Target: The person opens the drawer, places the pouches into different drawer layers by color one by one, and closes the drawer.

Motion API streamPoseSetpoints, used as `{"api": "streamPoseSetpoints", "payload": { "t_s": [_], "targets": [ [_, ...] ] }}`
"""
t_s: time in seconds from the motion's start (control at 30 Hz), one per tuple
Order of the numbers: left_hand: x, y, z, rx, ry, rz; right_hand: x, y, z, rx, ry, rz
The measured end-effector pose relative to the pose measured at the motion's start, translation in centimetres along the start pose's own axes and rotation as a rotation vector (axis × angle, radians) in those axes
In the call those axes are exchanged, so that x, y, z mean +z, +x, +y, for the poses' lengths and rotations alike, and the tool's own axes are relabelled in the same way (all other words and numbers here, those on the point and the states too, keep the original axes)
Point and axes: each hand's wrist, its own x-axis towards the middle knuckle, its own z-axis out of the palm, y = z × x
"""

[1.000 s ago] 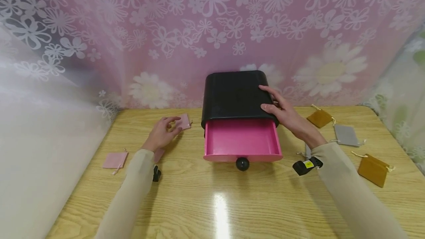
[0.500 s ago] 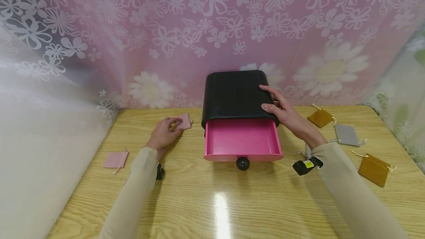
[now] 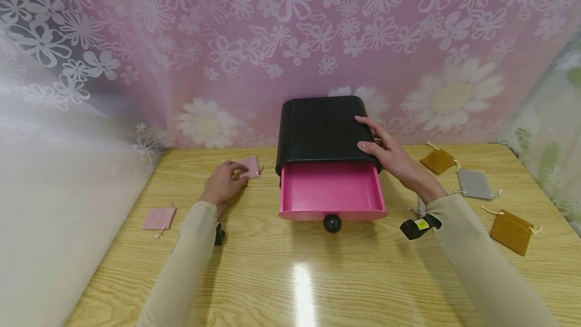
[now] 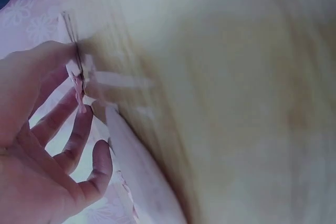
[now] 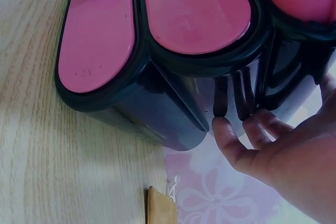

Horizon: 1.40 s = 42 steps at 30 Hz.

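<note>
My left hand (image 3: pixel 223 183) is at the table's back left, its thumb and fingertips pinching the near-left edge of a pink drawstring pouch (image 3: pixel 250 165). In the left wrist view the pouch's cords (image 4: pixel 79 94) show beside the fingers. A second pink pouch (image 3: pixel 220 209) is mostly covered by the left wrist. My right hand (image 3: pixel 399 163) lies against the right side of a black drawer unit (image 3: pixel 322 130), thumb and one finger on its top. Other fingertips (image 5: pixel 226 129) touch the side wall in the right wrist view. The pink top drawer (image 3: pixel 304 215) stands pulled out with nothing inside.
Another pink pouch (image 3: pixel 158 219) lies at the left. Right of the unit are brown pouches (image 3: pixel 437 161) and grey pouches (image 3: pixel 474 184), one grey partly hidden by the right wrist. A black knob (image 3: pixel 332 223) sticks out from the drawer. A flowered curtain (image 3: pixel 254 64) hangs behind the table.
Over the second, my left hand has shifted slightly and bent its fingers at the pouch's edge; the pouch has slid a little toward the left. My right hand and the drawer unit stay put.
</note>
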Motion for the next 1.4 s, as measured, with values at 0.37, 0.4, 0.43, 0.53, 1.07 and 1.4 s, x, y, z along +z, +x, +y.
{"api": "streamPoseSetpoints", "payload": {
  "t_s": [0.37, 0.4, 0.43, 0.53, 1.07, 1.4],
  "targets": [
    [-0.6, -0.4, 0.7, -0.035, 0.019, 0.029, -0.1, 0.1, -0.1, 0.003, 0.004, -0.002],
    [-0.6, -0.4, 0.8, -0.041, 0.020, 0.028, -0.1, 0.1, -0.1, 0.006, -0.001, -0.002],
    [-0.5, -0.5, 0.8, -0.046, 0.021, 0.028, -0.1, 0.1, -0.1, 0.007, -0.005, -0.003],
    [-0.5, -0.5, 0.7, -0.051, 0.019, 0.024, 0.0, 0.0, 0.0, 0.009, -0.012, -0.002],
    [-0.1, -0.8, 0.9, -0.084, -0.025, 0.005, 0.0, 0.3, 0.3, -0.019, 0.002, 0.006],
    [-0.4, -1.0, 1.2, -0.091, -0.022, 0.005, 0.0, -0.1, 0.0, -0.021, 0.000, 0.003]
  ]
}}
